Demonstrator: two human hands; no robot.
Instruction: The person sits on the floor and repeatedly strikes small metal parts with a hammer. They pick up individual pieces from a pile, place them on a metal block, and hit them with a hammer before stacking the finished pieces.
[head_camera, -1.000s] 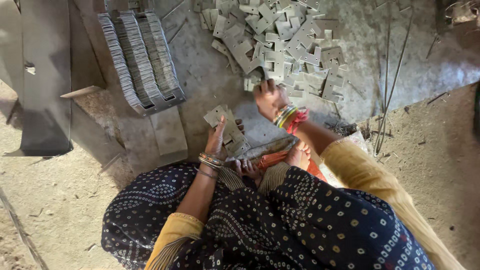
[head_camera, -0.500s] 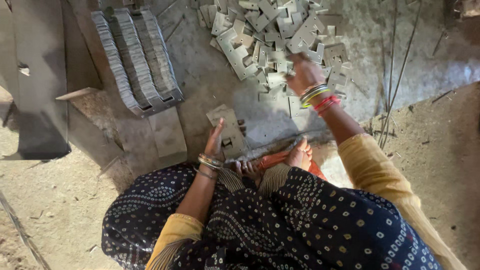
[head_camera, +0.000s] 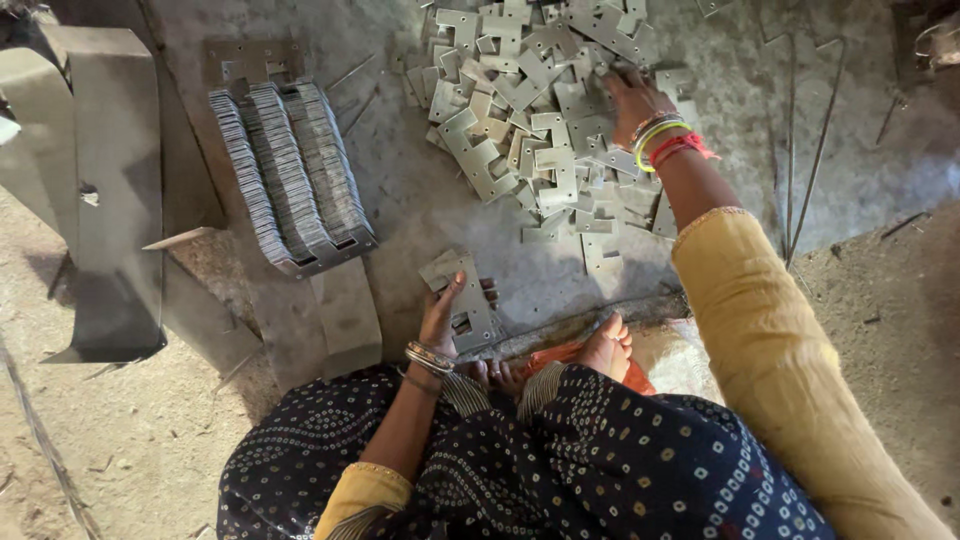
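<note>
Gathering step: small plate stack (head_camera: 462, 300) gripped by left hand (head_camera: 440, 318); right hand (head_camera: 632, 98), fingers spread, laid on loose plate pile (head_camera: 540, 120). One plate must be pinched free.

A dusty dirt floor (head_camera: 120, 450) meets a grey concrete slab (head_camera: 420, 200). Bent metal sheets (head_camera: 100, 180) lie at left. Light is dim.

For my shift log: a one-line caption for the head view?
Seated person's right hand reaches into loose metal plates; left hand holds a small stack.
</note>
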